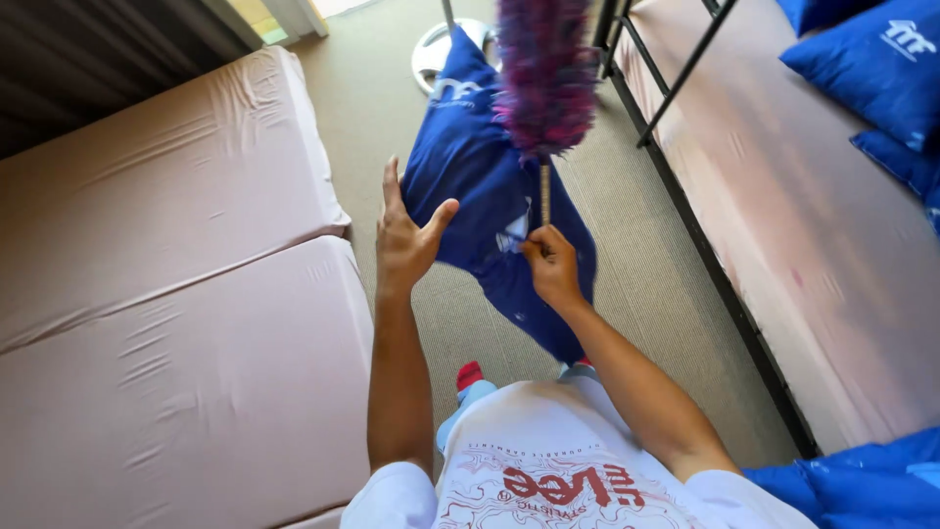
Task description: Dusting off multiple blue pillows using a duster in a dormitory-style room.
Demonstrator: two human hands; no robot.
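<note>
Gripping the fluffy purple-pink duster by its thin stick, right hand also pinches the blue fabric cover while open left hand steadies its edge above the floor.

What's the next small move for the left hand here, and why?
Probably close the left hand on the blue cloth's near edge. It is open, fingers spread, at that edge with no grip, while the right hand pinches both the feather duster by its thin handle and the cloth, which hangs bunched over the carpet.

The duster head is blurred (top edge crops it).
</note>
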